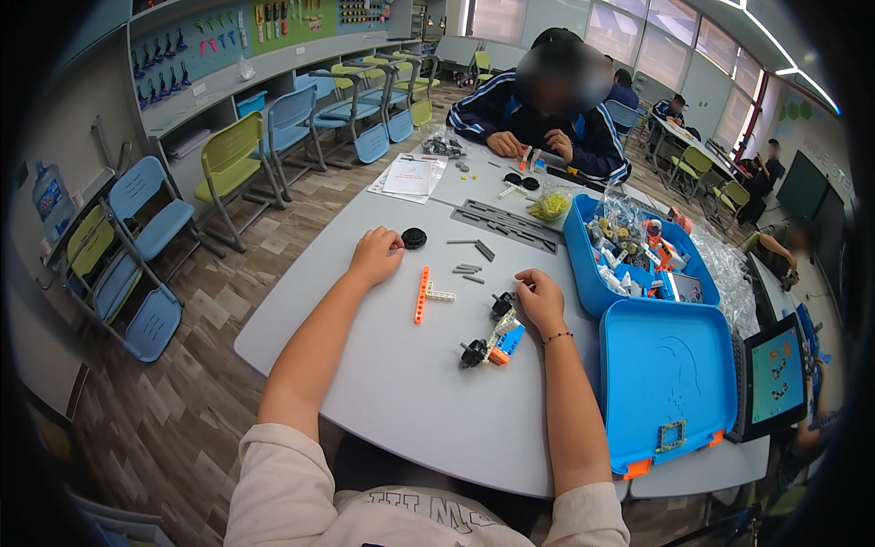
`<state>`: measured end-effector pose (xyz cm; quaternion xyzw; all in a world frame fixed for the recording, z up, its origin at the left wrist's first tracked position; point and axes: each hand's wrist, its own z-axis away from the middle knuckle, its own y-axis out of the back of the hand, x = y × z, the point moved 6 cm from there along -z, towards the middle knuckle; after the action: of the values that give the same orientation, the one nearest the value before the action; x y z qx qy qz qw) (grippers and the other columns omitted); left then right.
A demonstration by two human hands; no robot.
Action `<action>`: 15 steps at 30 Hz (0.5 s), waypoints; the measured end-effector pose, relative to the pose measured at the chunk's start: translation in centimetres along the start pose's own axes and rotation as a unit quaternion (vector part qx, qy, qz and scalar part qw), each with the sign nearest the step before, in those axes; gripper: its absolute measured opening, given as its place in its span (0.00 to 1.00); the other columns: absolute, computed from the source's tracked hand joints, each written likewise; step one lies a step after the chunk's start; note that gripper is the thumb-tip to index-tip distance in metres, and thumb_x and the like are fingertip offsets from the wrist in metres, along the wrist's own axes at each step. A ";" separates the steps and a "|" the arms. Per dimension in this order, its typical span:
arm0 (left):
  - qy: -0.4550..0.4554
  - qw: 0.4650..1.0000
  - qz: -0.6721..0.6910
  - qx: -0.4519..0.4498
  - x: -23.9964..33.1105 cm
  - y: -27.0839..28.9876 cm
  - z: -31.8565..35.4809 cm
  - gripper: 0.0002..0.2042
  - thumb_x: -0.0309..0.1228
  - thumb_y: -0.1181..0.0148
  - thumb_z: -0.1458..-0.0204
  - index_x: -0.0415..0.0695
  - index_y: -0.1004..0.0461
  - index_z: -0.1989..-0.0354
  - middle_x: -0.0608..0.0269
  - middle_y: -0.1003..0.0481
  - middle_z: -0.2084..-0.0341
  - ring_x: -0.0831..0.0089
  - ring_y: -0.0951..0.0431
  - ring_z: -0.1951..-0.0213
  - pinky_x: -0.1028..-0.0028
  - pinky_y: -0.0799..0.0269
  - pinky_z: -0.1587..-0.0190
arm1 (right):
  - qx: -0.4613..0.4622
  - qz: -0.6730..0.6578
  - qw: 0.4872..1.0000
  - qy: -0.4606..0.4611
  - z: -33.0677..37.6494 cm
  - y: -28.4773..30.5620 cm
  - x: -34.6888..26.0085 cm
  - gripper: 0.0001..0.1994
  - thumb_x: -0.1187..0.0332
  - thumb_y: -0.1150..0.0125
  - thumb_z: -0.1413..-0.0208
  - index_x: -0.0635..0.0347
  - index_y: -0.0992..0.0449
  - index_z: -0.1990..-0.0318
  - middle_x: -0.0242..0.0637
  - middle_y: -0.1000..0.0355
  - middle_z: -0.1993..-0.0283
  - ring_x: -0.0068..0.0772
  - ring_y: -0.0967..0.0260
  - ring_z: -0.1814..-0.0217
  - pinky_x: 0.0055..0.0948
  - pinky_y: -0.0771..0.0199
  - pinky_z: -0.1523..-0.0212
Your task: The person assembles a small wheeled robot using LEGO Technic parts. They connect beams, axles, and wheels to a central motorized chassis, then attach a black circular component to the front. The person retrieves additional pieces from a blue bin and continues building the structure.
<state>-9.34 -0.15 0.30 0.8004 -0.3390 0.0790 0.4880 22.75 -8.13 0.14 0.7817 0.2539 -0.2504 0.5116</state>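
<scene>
My left hand (377,256) is on the far left of the table, its fingers bent at the edge of a black wheel (414,238). My right hand (541,300) is curled beside a built piece (504,339) of white, blue and orange parts with black wheels; whatever its fingers hold, if anything, is hidden. Between my forearms lies an orange beam (422,295) with a white beam (441,295) meeting it at a right angle. Several grey axles (468,269) are scattered beyond these.
At the right, a blue parts box (592,264) is full of loose pieces, its lid (665,365) lying nearer me. A screen (776,376) stands beyond the lid. Across the table a person (547,109) handles parts. Papers (407,176) lie at the far left, a grey tray (503,224) mid-table.
</scene>
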 end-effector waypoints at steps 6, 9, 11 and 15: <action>-0.001 1.000 0.002 -0.003 -0.1 -0.1 0.0 0.05 0.30 0.40 0.56 0.46 0.26 0.70 0.63 0.28 0.69 0.63 0.29 0.60 0.64 0.33 0.56 | -0.005 0.006 1.000 -0.008 0.0 0.0 -0.1 0.09 0.67 0.44 0.53 0.52 0.21 0.63 0.33 0.25 0.67 0.31 0.28 0.68 0.30 0.29 0.65; -0.002 1.000 -0.001 0.000 -0.1 -0.1 0.0 0.05 0.30 0.40 0.56 0.46 0.26 0.70 0.63 0.28 0.69 0.63 0.29 0.60 0.64 0.33 0.56 | 0.000 0.001 1.000 -0.005 0.1 0.1 -0.1 0.10 0.67 0.44 0.53 0.52 0.21 0.63 0.33 0.25 0.67 0.31 0.28 0.68 0.30 0.29 0.65; -0.004 1.000 -0.001 0.001 -0.1 -0.1 0.0 0.05 0.30 0.40 0.56 0.46 0.26 0.70 0.63 0.28 0.69 0.63 0.29 0.60 0.64 0.33 0.56 | 0.000 0.001 1.000 -0.003 0.1 0.1 -0.1 0.10 0.67 0.44 0.53 0.52 0.21 0.63 0.33 0.25 0.67 0.31 0.28 0.68 0.30 0.29 0.65; -0.004 1.000 0.002 0.000 -0.1 -0.1 0.0 0.05 0.29 0.40 0.56 0.46 0.26 0.70 0.63 0.28 0.69 0.62 0.29 0.61 0.63 0.33 0.57 | -0.002 0.006 1.000 0.001 0.1 0.0 -0.1 0.10 0.67 0.45 0.53 0.52 0.22 0.63 0.33 0.25 0.67 0.31 0.28 0.68 0.30 0.28 0.65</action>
<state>-9.39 -0.04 0.23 0.7998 -0.3427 0.0771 0.4867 22.71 -8.21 0.19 0.7823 0.2502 -0.2466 0.5143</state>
